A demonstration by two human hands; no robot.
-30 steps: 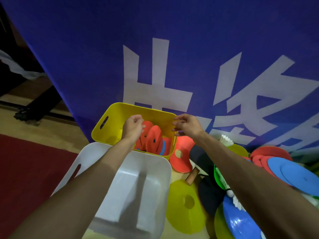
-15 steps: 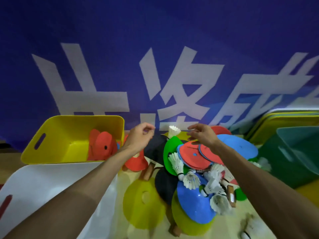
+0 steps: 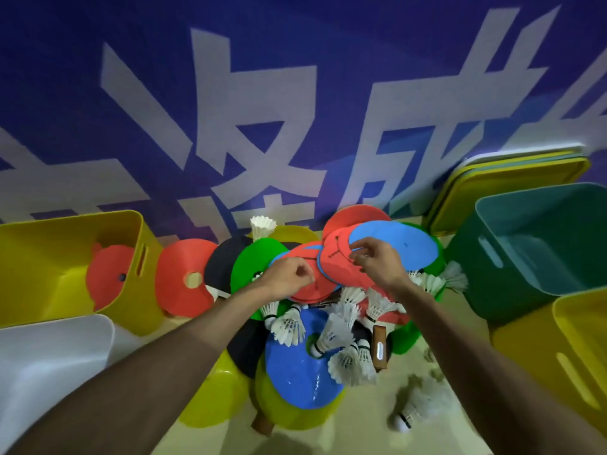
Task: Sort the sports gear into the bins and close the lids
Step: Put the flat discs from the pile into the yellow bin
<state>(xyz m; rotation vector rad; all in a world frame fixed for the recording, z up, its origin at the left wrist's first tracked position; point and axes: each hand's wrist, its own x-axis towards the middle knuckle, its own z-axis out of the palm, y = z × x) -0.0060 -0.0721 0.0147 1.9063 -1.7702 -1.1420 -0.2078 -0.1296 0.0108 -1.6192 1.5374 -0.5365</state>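
One huge blue banner [image 3: 295, 93] w/ white characters fills the back of my feed. It's only backdrop, but the lids [image 3: 512, 172] lean stacked against its foot at far right, parked out of the way while the bins stand open.

Four bins ring the heap so every sort is a short reach. The teal bin [image 3: 532, 224] and right yellow bin [image 3: 578, 362] sit on one side, the white bin [image 3: 49, 356] and left yellow bin [image 3: 49, 244] on the other. The left yellow one already has red discs in it [image 3: 108, 277], standing on edge, so I judge reds go there.

Between the bins, approx. centre frame, lies the unsorted gear. Flat markers overlap like shingles, a red cone [image 3: 177, 257] stands just beside the left yellow bin's wall, and a blue cone [image 3: 295, 372] lies lower down.

Both arms reach over it. The right hand [image 3: 377, 267] sits at the seam where a blue disc [image 3: 400, 247] overlaps a red disc [image 3: 331, 261]. Thumb and fingertips are drawn narrow, prob. to peel one marker off the stack, but I can't tell if it's actually pinched. The left hand [image 3: 285, 277] hovers just beside it over a second red disc [image 3: 303, 256], fingers curled in (round anything? can't tell from this angle).

Smallest are the white shuttlecocks [image 3: 345, 356], scattered across the lower heap, w/ one lone shuttlecock [image 3: 407, 415] apart on the floor.
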